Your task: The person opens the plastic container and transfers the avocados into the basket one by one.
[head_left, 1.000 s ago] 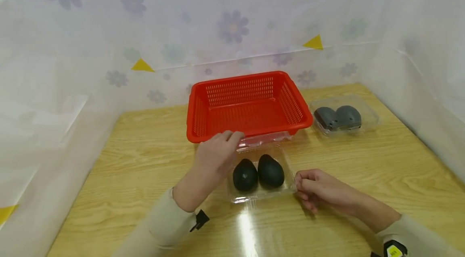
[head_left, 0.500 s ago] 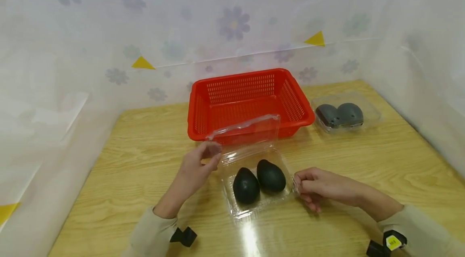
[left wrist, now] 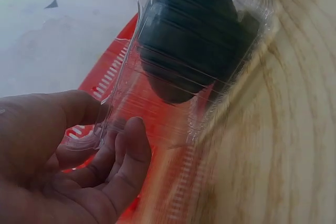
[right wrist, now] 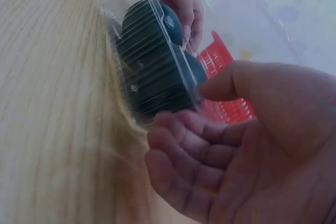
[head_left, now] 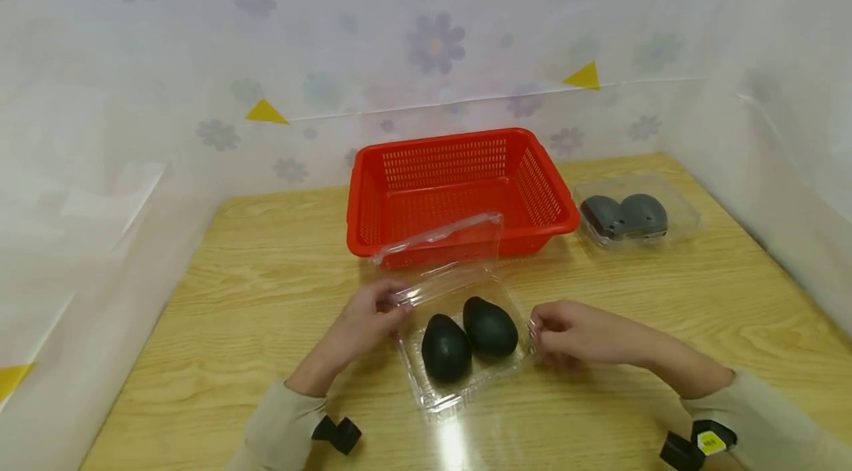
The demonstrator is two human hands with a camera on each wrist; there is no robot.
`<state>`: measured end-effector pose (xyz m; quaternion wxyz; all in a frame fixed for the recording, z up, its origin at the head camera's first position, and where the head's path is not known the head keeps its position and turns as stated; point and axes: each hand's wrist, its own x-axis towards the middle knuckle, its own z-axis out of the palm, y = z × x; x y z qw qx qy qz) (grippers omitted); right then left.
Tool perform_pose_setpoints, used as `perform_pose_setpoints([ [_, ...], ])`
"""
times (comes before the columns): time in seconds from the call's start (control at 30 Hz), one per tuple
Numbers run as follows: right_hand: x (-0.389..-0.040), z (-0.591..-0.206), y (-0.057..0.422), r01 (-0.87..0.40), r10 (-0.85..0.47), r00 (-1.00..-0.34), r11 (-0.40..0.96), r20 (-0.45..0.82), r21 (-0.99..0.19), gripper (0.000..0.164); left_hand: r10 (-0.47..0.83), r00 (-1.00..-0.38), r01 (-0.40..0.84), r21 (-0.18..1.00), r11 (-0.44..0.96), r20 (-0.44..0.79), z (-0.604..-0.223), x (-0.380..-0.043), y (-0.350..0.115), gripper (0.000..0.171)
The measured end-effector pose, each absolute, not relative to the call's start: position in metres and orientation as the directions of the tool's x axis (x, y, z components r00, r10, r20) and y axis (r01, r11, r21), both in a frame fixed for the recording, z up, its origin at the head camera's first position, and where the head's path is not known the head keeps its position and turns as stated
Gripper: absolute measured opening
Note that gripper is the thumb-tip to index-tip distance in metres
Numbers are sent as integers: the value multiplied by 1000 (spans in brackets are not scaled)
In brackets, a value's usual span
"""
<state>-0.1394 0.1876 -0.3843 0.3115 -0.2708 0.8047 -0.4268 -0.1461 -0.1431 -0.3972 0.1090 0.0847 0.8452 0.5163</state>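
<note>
Two dark green, pear-shaped avocados, the left one (head_left: 446, 349) and the right one (head_left: 490, 328), lie side by side in a clear plastic clamshell box (head_left: 434, 404). Its lid (head_left: 452, 243) stands up at the back, overlapping the basket's front. My left hand (head_left: 362, 319) pinches the box's rear left corner; in the left wrist view the thumb and fingers (left wrist: 135, 140) are on either side of the clear rim. At the right edge, my right hand (head_left: 589, 334) pinches the rim, with the thumb (right wrist: 220, 87) at the corner in the right wrist view.
Behind the box stands a red plastic basket (head_left: 459, 194) with slotted walls. To its right, a second clear box (head_left: 682, 216) contains two dark grey rounded objects (head_left: 623, 217). Flower-patterned sheeting (head_left: 435, 42) surrounds the wooden table (head_left: 266, 249).
My left hand has left the lid and come down to the box's rear left corner. The lid has swung up and back. The box has turned slightly and shifted towards me; my right hand stays at its edge.
</note>
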Motion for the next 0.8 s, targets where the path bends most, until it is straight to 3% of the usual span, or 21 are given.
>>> perform_pose_setpoints([
  [0.13, -140, -376, 181, -342, -672, -715, 578, -194, -741, 9, 250, -964, 40, 878, 477, -92, -402, -149, -144, 25],
  [0.53, -141, -364, 161, -411, -499, -864, 775, -66, -480, 28, 291, -947, 21, 876, 483, -138, -374, -141, -142, 23],
  [0.8, -141, -361, 155, -464, -542, -840, 731, -11, -500, 27, 247, -961, -7, 907, 420, -122, -398, -156, -147, 32],
])
